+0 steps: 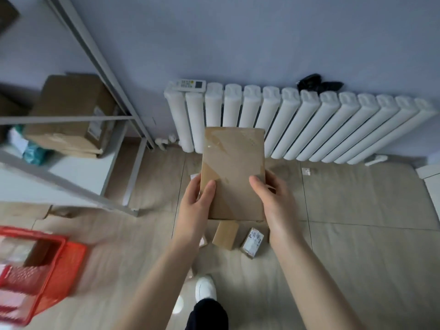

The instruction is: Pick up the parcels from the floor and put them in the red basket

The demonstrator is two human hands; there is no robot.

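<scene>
Gripping the taped cardboard parcel [232, 172] at its near corners, your left hand [195, 210] and right hand [276, 206] pinch it, thumbs on top; it looks stiff, light, tape-slick.

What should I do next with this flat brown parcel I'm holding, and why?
Probably carry it left and down to the red basket. The left hand and right hand both grip the flat parcel, lifted off the floor, and the basket lies at your lower left.
</scene>
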